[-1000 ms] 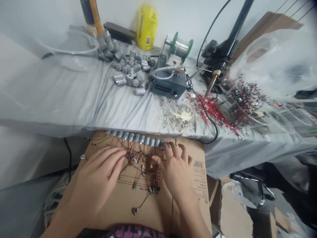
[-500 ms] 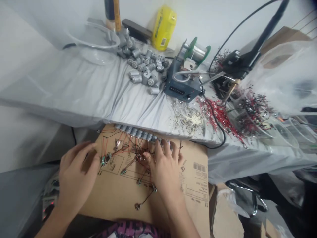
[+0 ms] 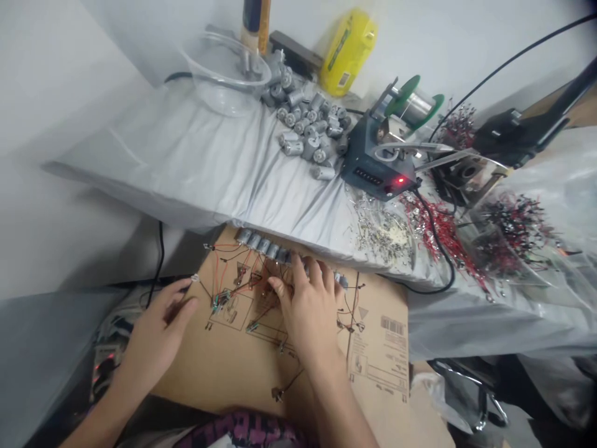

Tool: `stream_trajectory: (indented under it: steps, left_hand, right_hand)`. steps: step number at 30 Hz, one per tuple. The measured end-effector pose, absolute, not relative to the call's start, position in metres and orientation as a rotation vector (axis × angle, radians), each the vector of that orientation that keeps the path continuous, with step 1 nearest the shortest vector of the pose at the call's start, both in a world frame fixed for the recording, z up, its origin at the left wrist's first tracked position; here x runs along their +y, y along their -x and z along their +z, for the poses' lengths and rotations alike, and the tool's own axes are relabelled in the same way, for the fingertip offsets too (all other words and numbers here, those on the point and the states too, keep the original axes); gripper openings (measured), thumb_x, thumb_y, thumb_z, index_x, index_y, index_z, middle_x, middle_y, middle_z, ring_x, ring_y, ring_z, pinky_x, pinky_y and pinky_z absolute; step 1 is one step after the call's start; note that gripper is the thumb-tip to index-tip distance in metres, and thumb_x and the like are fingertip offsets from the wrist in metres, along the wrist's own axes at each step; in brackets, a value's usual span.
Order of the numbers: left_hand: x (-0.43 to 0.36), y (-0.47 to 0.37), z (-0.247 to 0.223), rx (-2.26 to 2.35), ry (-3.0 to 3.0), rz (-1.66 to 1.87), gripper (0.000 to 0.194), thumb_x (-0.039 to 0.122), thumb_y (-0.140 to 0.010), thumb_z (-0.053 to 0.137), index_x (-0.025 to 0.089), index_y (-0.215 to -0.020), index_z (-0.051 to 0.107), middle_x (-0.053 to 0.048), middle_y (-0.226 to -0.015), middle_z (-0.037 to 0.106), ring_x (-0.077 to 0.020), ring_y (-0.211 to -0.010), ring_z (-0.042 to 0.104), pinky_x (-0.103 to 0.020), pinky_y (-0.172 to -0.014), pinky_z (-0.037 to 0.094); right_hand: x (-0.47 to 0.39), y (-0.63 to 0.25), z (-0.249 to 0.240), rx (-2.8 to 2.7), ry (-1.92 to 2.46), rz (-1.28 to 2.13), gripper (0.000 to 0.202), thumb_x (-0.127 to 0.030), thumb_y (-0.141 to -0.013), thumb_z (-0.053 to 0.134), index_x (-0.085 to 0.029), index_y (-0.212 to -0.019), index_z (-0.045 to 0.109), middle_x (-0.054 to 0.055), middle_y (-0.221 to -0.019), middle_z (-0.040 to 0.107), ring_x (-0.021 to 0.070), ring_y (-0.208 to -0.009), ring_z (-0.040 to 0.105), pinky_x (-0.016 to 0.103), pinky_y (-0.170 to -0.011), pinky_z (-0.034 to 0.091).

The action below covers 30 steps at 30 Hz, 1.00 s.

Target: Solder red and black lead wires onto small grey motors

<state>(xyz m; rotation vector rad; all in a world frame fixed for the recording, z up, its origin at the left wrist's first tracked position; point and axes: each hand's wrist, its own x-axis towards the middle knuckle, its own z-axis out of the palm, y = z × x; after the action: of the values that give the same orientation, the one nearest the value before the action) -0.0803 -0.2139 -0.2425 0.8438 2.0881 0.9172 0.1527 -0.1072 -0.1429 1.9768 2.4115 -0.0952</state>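
A row of small silver motors (image 3: 262, 246) with red and black wires lies along the far edge of the cardboard box (image 3: 209, 367). My right hand (image 3: 310, 305) rests over this row, fingers spread and thumb apart, hiding the motors under it. One motor (image 3: 342, 281) shows past its fingertips. To the left, my left hand (image 3: 161, 333) hovers over the box edge with thumb and forefinger apart. Its forefinger tip is at a small metal piece (image 3: 195, 278) on a black wire; I cannot tell whether they touch. Small green circuit boards (image 3: 221, 301) on wires lie between the hands.
On the cloth-covered bench (image 3: 153, 155) are loose motors (image 3: 312, 127), a clear plastic tub (image 3: 228, 81), a yellow packet (image 3: 349, 53) and a solder feeder (image 3: 380, 165) with a solder spool (image 3: 415, 104). Red wires (image 3: 443, 239) and metal bits (image 3: 382, 233) lie at its front edge.
The view has shifted, so the bench appears further right. My right hand stays over the motor row, and a motor now shows beyond its fingers. A red light shows on the feeder.
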Motion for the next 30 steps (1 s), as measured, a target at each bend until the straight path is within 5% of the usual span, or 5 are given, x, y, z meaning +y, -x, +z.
stream_trajectory:
  steps: [18,30]
  left_hand:
    - [-0.232,0.074,-0.251,1.987,-0.832,0.963,0.058,0.063,-0.091,0.061,0.023,-0.133,0.063,-0.01,-0.116,0.075,-0.0342,-0.108,0.075,-0.049,-0.094,0.061]
    - [-0.238,0.073,-0.255,1.968,-0.809,0.975,0.063,0.064,-0.092,0.062,0.023,-0.14,0.062,-0.013,-0.125,0.073,-0.0337,-0.108,0.075,-0.049,-0.095,0.062]
  right_hand:
    - [-0.117,-0.113,-0.145,2.476,-1.853,-0.174,0.064,-0.062,-0.106,0.056,-0.028,-0.161,0.052,0.014,-0.161,0.053,0.0414,-0.145,0.046,0.062,-0.108,0.045]
    - [-0.111,-0.088,-0.142,2.497,-1.839,-0.226,0.065,-0.06,-0.106,0.057,-0.019,-0.156,0.057,0.016,-0.157,0.056,0.0427,-0.139,0.05,0.065,-0.105,0.047]
